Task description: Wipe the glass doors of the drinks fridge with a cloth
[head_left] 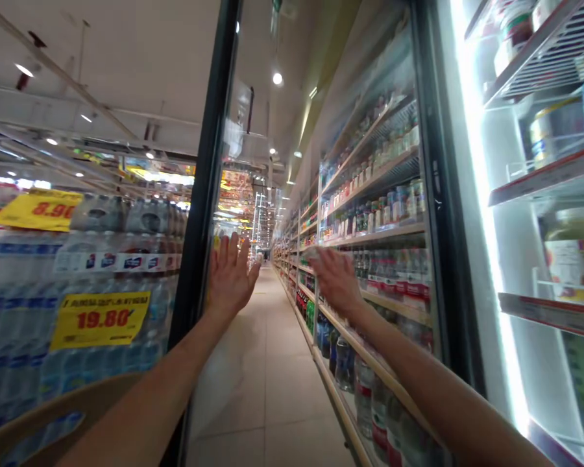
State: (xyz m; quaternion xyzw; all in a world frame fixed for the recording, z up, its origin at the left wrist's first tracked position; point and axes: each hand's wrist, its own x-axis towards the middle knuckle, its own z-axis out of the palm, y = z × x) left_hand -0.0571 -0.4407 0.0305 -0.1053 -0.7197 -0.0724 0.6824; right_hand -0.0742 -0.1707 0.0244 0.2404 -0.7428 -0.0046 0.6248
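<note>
An open glass cooler door (209, 162) with a black frame stands right in front of me. My left hand (231, 275) lies flat against the glass near the left side of the frame, fingers spread, holding nothing. My right hand (335, 279) is at the middle of the pane and smeared by motion. Under its fingertips shows a small whitish cloth (313, 253), pressed to the glass; most of it is hidden by the fingers. Through the pane, or mirrored in it, I see shelves of bottles (394, 279) and a tiled aisle (267, 350).
Lit cooler shelves (545, 175) with jars and cans are close on the right. Stacked packs of bottled water (19, 279) with yellow price signs (100, 319) stand on the left. A tan edge with a handle slot (97, 395) juts in at lower left.
</note>
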